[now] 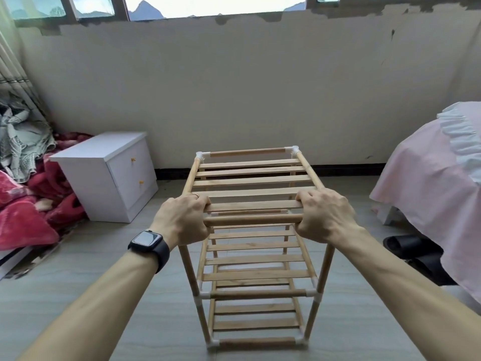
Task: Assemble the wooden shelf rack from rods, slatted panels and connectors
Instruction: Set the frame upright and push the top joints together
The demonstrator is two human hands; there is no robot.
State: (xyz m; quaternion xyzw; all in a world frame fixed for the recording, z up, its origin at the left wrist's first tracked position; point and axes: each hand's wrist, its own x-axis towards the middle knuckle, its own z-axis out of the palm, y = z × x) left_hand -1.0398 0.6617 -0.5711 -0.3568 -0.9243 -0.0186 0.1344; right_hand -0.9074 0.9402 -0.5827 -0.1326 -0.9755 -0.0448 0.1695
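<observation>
Wooden shelf rack point(253, 256) stands upright on floor point(91, 295), mid-room. Left hand point(182, 220) and right hand point(325, 214) each grip near top corners, fingers curled round front rod point(253, 220). White nightstand point(109, 175) left, bed point(429, 183) right, both apart from rack.

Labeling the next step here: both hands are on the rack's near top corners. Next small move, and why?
Likely press both corners straight down to seat them on the uprights. The left hand and right hand grip the ends of the near rod, hiding those joints. The rack stands upright, three tiers in.
</observation>
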